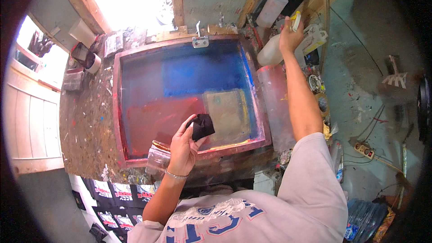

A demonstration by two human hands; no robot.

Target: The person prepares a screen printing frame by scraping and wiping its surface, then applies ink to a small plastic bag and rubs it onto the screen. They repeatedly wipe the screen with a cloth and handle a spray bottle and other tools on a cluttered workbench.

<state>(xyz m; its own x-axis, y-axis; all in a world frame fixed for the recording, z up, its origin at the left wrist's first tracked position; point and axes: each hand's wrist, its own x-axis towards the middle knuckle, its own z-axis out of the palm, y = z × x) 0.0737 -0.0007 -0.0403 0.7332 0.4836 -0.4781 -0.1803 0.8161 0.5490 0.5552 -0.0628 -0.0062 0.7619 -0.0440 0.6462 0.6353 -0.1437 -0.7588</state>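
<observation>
My left hand (pixel 182 146) is closed on a folded black cloth (pixel 203 126), held above the near part of a wooden-framed printing screen (pixel 118 103). Blue, red and beige patches cover the screen's mesh. At the far right, beyond the screen's corner, my right hand (pixel 290 37) is wrapped around a spray bottle's yellow and white head (pixel 295 21). A pale translucent bottle body (pixel 271 51) shows right beside that hand; whether it belongs to the head I cannot tell.
A metal hinge clamp (pixel 200 41) sits on the screen's far edge. Close by the right hand are a white jug (pixel 313 39) and another translucent bottle (pixel 272 9). Small containers (pixel 92 63) stand at the stained table's (pixel 87 121) left. Printed black fabric pieces (pixel 119 198) lie below. A power strip (pixel 364 150) is at right.
</observation>
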